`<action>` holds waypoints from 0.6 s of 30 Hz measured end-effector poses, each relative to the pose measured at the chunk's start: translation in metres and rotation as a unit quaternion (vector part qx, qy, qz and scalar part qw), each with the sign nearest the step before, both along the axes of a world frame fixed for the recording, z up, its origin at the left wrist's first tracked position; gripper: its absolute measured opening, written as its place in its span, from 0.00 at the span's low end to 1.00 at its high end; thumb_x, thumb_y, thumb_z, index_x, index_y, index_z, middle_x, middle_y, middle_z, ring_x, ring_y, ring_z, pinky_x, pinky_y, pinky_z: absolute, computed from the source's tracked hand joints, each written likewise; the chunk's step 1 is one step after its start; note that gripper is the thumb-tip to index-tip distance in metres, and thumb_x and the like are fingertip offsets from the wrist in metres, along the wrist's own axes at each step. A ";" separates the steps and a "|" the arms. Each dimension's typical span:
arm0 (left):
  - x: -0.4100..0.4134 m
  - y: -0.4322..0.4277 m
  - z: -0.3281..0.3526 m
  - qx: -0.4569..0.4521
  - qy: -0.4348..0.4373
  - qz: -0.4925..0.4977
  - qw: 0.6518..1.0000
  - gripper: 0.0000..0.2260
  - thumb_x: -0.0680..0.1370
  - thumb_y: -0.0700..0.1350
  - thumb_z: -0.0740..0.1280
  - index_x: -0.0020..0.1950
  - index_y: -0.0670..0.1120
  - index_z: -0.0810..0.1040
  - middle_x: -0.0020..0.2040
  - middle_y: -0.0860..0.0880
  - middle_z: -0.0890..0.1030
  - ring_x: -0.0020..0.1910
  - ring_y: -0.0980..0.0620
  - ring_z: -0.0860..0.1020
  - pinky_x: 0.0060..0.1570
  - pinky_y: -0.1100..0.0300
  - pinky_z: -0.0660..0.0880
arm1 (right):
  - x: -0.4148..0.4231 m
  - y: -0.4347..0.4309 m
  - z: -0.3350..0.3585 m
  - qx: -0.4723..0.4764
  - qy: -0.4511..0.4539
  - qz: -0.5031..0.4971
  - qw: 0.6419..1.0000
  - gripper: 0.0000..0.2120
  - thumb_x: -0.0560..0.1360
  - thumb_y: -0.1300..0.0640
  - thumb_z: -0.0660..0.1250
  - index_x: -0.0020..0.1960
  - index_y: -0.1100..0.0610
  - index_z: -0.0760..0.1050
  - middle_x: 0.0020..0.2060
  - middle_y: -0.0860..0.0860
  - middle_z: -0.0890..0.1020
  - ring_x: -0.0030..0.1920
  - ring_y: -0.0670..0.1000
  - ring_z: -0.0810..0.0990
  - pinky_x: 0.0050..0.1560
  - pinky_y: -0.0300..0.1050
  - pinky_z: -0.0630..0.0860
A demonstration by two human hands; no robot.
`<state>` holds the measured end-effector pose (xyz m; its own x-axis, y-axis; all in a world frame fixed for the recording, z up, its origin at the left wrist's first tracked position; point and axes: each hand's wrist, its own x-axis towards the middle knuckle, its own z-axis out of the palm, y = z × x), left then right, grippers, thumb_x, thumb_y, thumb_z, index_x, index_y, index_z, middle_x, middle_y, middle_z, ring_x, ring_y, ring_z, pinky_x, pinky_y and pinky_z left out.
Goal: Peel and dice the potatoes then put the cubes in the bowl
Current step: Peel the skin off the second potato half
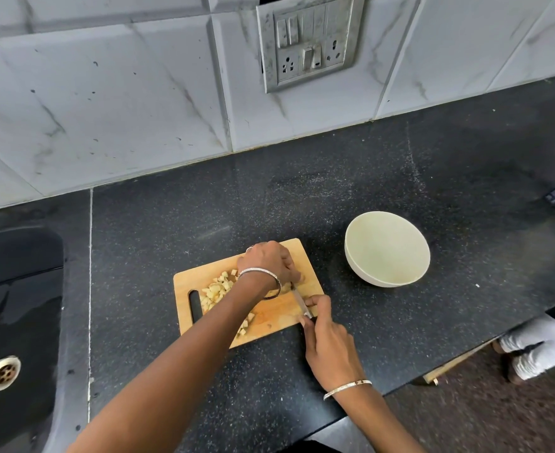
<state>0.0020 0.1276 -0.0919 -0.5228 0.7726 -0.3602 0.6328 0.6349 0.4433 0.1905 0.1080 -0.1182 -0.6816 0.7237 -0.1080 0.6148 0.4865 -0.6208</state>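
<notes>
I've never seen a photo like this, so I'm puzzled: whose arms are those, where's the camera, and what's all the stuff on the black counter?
There is no machine here, just a person cooking. The camera sits on their head and looks down, so you see their arms the way they do. The left hand steadies a potato, mostly hidden under its fingers. The right hand holds a knife, with its blade down on the board. A pile of cubes lies on the board's left side. The bowl stands on the counter to the right, with nothing in it yet. At the far left is a sink, and on the tiled wall there is a switch panel.
</notes>
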 end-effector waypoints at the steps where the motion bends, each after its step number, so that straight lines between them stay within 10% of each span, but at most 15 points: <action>1: -0.003 -0.003 0.004 0.011 -0.024 -0.014 1.000 0.11 0.67 0.61 0.75 0.41 0.55 0.82 0.40 0.58 0.79 0.45 0.53 0.78 0.48 0.54 0.76 | 0.000 0.000 0.000 0.000 0.000 0.000 1.000 0.08 0.83 0.52 0.54 0.61 0.51 0.60 0.42 0.51 0.83 0.42 0.60 0.81 0.35 0.51 0.65; 7: -0.011 -0.035 0.012 0.016 0.021 -0.104 0.994 0.27 0.67 0.56 0.77 0.64 0.59 0.73 0.57 0.52 0.73 0.54 0.50 0.74 0.53 0.55 0.72 | 0.001 0.002 0.001 -0.008 0.005 0.007 1.000 0.08 0.83 0.53 0.55 0.61 0.50 0.61 0.42 0.48 0.83 0.41 0.59 0.81 0.34 0.50 0.64; 18: 0.009 -0.052 -0.009 0.117 0.086 -0.059 0.988 0.20 0.69 0.50 0.74 0.57 0.58 0.71 0.50 0.54 0.78 0.50 0.50 0.77 0.46 0.54 0.76 | 0.010 -0.002 -0.001 -0.008 0.012 0.007 1.000 0.07 0.83 0.53 0.56 0.59 0.49 0.60 0.34 0.43 0.76 0.35 0.55 0.79 0.34 0.52 0.69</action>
<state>0.0112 0.0755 -0.1013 -0.4618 0.8835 -0.0786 0.7752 0.4451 0.4483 0.2000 0.1063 -0.1195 -0.6944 0.7122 -0.1030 0.5931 0.4854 -0.6424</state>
